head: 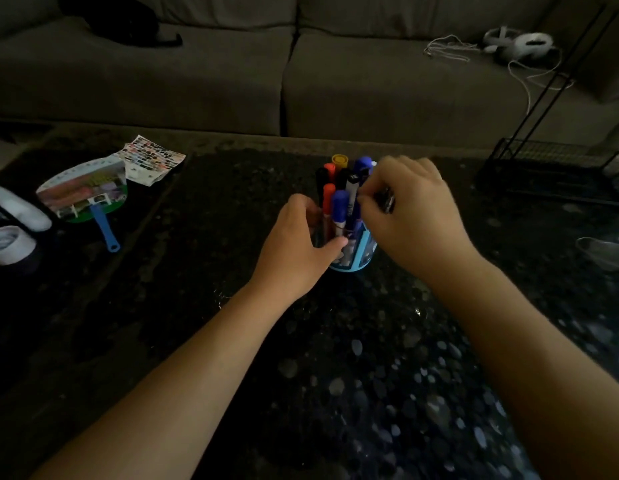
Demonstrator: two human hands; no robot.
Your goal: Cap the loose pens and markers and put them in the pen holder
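A blue pen holder (361,252) stands on the dark speckled table (353,358), filled with several capped markers: blue (339,206), orange (328,195), black (321,180) and a yellow-capped one (339,160). My left hand (301,251) grips the holder's left side, thumb across its front. My right hand (410,213) hovers over the holder's right side, fingers curled round a dark pen (387,200) whose lower end is hidden among the markers.
A hand fan with a blue handle (93,199) and a printed sheet (152,157) lie at the table's left. White items (10,230) sit at the far left edge. A black wire rack (557,168) stands at right. A grey sofa (301,74) runs behind.
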